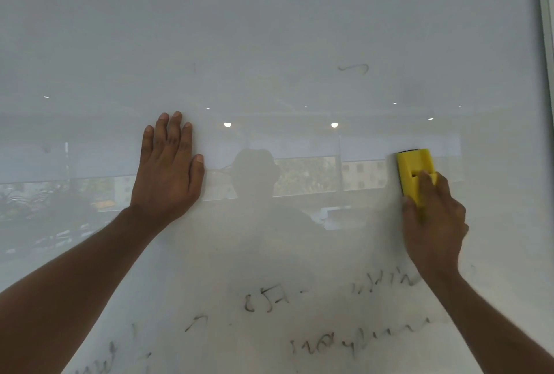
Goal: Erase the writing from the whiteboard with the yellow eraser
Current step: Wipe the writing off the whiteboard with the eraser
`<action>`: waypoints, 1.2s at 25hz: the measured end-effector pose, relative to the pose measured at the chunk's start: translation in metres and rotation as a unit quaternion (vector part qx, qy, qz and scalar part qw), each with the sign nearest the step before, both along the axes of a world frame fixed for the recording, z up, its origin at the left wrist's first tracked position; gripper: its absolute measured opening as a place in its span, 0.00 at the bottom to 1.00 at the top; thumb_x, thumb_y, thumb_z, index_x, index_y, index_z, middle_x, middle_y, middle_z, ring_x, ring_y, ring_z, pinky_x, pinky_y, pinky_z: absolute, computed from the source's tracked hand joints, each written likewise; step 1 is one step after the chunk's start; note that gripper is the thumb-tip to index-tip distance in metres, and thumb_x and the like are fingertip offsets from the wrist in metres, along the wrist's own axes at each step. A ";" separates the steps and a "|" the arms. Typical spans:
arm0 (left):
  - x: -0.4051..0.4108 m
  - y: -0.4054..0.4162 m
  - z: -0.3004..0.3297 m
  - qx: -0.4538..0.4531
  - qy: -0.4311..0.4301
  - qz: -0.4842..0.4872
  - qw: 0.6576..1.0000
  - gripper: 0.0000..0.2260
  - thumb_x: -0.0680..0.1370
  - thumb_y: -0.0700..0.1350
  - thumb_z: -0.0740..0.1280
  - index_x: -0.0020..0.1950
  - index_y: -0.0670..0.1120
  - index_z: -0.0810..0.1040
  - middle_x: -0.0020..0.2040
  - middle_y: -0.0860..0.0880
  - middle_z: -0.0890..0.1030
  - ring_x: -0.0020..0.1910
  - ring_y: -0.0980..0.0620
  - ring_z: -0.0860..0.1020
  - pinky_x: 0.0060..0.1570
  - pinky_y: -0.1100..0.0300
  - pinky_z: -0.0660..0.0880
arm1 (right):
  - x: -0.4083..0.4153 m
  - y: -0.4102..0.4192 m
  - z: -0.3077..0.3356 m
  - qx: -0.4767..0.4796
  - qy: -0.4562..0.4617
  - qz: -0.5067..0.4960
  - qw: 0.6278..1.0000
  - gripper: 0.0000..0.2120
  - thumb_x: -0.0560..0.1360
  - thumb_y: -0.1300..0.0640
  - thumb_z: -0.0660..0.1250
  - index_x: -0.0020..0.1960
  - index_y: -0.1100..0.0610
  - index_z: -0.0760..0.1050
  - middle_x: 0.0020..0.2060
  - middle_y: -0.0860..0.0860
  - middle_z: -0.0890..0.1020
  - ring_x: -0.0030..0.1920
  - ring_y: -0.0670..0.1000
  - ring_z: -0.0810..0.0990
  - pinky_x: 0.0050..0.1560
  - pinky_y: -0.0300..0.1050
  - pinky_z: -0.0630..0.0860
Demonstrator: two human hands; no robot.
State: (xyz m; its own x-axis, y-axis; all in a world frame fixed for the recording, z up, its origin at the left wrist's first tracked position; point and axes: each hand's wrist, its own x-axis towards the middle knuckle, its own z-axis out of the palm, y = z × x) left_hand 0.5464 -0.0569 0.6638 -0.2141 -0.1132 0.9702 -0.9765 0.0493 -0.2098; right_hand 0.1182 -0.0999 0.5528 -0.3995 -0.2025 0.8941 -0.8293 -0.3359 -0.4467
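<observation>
1. Faint remnants of writing [99,358] sit at the lower left edge of the whiteboard [269,29], smeared and too broken to read.
2. The left hand [168,170] lies flat against the glossy board surface left of centre, fingers straight and close together pointing upward, thumb out to the side; it holds nothing, and its forearm runs down to the lower left corner.
3. Between the two hands, the board reflects a dim silhouette of the person, ceiling lights and windows.
4. Below that reflection, partly erased marks [266,298] remain in the lower middle of the board, with more smudged strokes [353,340] lower and further right.
5. A short curved stroke [353,68] stands alone in the upper right part of the board, well above the eraser.
6. The yellow eraser [415,170] is pressed against the board at right, upright, its dark pad edge showing along the top and the side facing the board.
7. The right hand [434,218] grips the lower part of the eraser, fingers curled over its back and thumb on the left side; the forearm runs to the lower right corner.
8. The board's pale frame [547,44] runs along the far right edge.
</observation>
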 end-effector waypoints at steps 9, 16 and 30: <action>0.001 -0.001 -0.005 0.000 -0.004 -0.011 1.000 0.28 0.84 0.49 0.51 0.79 0.34 0.60 0.81 0.34 0.57 0.82 0.35 0.53 0.81 0.38 0.49 | 0.059 0.018 -0.127 -0.072 0.533 0.015 0.843 0.28 0.74 0.56 0.68 0.74 0.44 0.70 0.73 0.52 0.77 0.61 0.59 0.80 0.54 0.52 0.70; -0.009 0.008 -0.017 0.013 -0.004 -0.031 0.999 0.26 0.83 0.45 0.54 0.78 0.33 0.63 0.79 0.34 0.63 0.81 0.35 0.59 0.80 0.34 0.50 | 0.060 0.016 0.020 -0.021 0.074 0.009 0.997 0.27 0.77 0.54 0.62 0.76 0.55 0.70 0.77 0.60 0.70 0.60 0.69 0.76 0.52 0.63 0.75; -0.057 0.017 -0.020 -0.004 -0.247 -0.052 0.968 0.19 0.83 0.41 0.63 0.72 0.33 0.72 0.65 0.36 0.78 0.61 0.36 0.77 0.62 0.43 0.72 | 0.161 0.022 0.092 -0.037 0.379 0.335 0.862 0.49 0.72 0.42 0.75 0.83 0.54 0.53 0.73 0.52 0.66 0.69 0.50 0.73 0.68 0.39 0.72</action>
